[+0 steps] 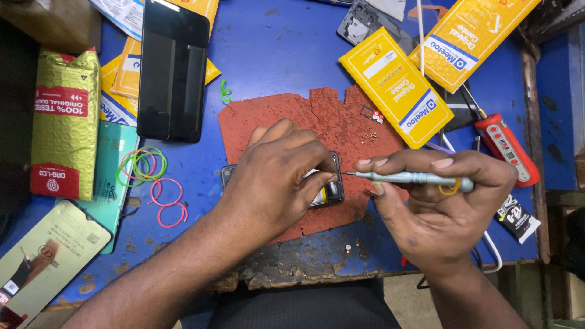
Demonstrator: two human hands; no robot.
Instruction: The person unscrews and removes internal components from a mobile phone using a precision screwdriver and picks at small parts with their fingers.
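Both forearms reach in from the bottom edge and meet near the middle. The left hand (277, 176) lies palm down, its fingers (317, 161) curled and pressing downward. The right hand (439, 207) is turned sideways, fingers (390, 163) pinched closed, pointing left.

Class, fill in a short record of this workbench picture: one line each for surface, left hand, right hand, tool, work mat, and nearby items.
surface: blue table, worn at the near edge
left hand: left hand pressed on an opened phone, holding it flat
right hand: right hand gripping a screwdriver
tool: screwdriver lies level, tip at the phone's right end
work mat: red mat under the phone
nearby items: yellow packets, black screen, rubber bands, red tool
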